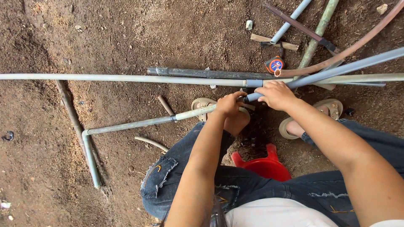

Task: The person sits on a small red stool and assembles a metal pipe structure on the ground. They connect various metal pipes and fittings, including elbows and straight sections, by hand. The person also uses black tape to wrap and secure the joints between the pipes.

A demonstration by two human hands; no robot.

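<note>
while the person sits on a small red plastic stool (264, 164) over the brown dirt floor (126, 33), both hands meet at one spot where two pipes join. the left hand (229, 104) is closed around the end of a pale grey plastic pipe with a bent corner piece (139, 124), which lies low across the dirt and turns down at its far left end. the right hand (275, 94) is closed around the end of a long blue-grey plastic pipe (345, 67), which slopes up and away to the right. the two pipe ends touch just between the hands, in front of the tan sandals (202, 103).

a very long pale pipe (118, 78) lies flat just behind the hands, and a small orange and blue tape measure (274, 64) sits near it among more loose pipes.

i think the join could go in crooked if the hands push at different angles. the long blue-grey pipe is heavy far out, so it could sag and pull the ends apart. dirt could also get inside the join
</note>
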